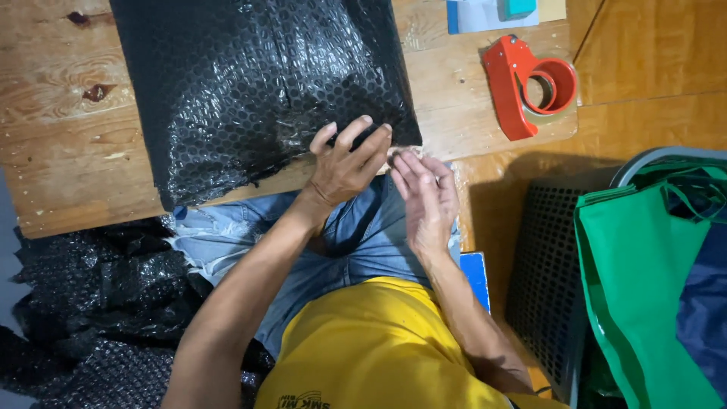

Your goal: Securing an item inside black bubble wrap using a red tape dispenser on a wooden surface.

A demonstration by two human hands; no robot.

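A parcel wrapped in black bubble wrap (250,83) lies on a low wooden table (60,151). My left hand (344,163) presses flat on the parcel's near right corner, fingers spread over the wrap. My right hand (424,193) hovers just right of that corner at the table edge, fingers together and slightly curled; a small strip of clear tape seems to sit at its fingertips, too small to be sure.
A red tape dispenser (530,87) rests on the table's right end. More black bubble wrap (91,303) is heaped on the floor at left. A green fabric bag (644,280) and a black perforated crate (541,273) stand at right.
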